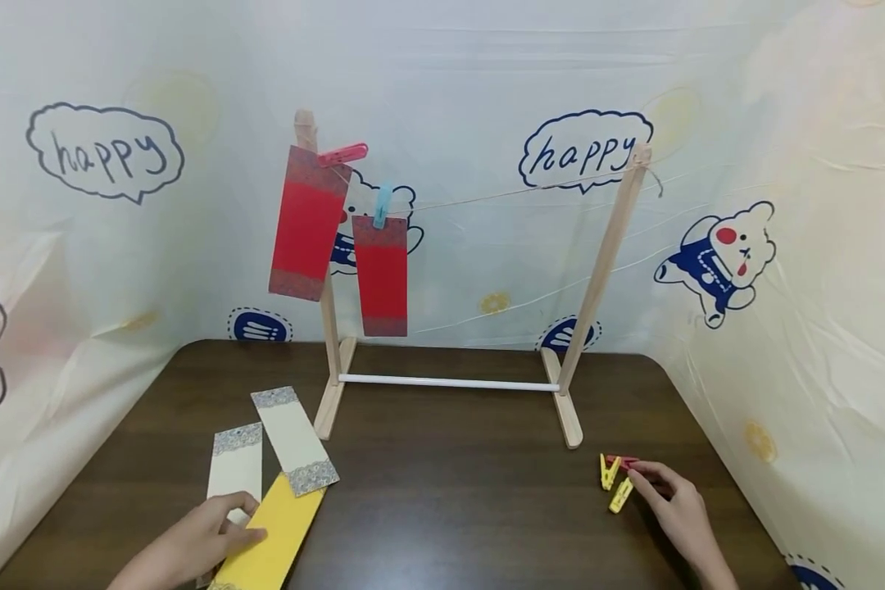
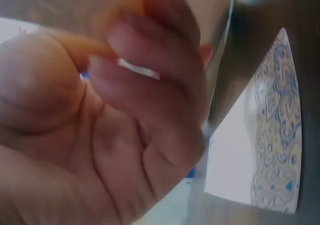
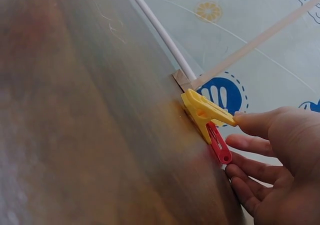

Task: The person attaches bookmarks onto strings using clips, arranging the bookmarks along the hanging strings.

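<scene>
My left hand [image 1: 206,533] holds the yellow card [image 1: 273,533] near its left edge, with the thumb on top; in the left wrist view the fingers are curled and their grip is partly hidden. Two white cards with patterned grey ends lie about it: one white card [image 1: 236,459] behind the hand, another white card [image 1: 291,438] overlapping the yellow one's far end. Above the tabletop at right, my right hand [image 1: 674,508] touches a yellow clothespin [image 3: 205,112] with its thumb tip, fingers beside a red clothespin [image 3: 219,144]. Another yellow clothespin [image 1: 608,473] lies close by.
A wooden stand [image 1: 605,262] with a white crossbar [image 1: 450,382] and a string [image 1: 479,199] stands at the back of the table. A pink clothespin [image 1: 342,154] and a blue clothespin [image 1: 382,206] are at two hanging red cards [image 1: 382,279]. Printed cloth surrounds the table.
</scene>
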Demonstrator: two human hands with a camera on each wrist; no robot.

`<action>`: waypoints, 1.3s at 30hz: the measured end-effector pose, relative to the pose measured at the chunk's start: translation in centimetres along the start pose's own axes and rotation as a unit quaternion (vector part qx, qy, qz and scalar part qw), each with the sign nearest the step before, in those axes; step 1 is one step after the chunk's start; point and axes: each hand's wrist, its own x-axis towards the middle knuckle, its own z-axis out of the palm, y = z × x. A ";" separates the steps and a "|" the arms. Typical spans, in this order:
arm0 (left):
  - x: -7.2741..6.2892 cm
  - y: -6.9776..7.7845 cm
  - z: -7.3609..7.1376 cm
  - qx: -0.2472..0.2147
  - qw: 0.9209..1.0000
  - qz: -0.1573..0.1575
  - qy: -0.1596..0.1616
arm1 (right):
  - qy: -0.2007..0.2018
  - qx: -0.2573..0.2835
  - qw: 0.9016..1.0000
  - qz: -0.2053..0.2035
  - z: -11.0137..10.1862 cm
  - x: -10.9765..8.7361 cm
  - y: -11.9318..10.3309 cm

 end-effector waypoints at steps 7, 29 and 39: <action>0.7 0.4 1.1 -0.137 0.980 0.062 -0.133 | -0.010 0.006 1.000 -0.014 0.0 0.0 0.1; 3.2 2.5 4.4 -0.226 0.958 0.170 -0.056 | -0.015 0.012 0.998 -0.054 -0.7 -0.1 1.0; 2.9 3.1 5.5 -0.232 0.960 0.140 -0.076 | 0.007 -0.026 0.999 -0.028 0.1 0.3 1.2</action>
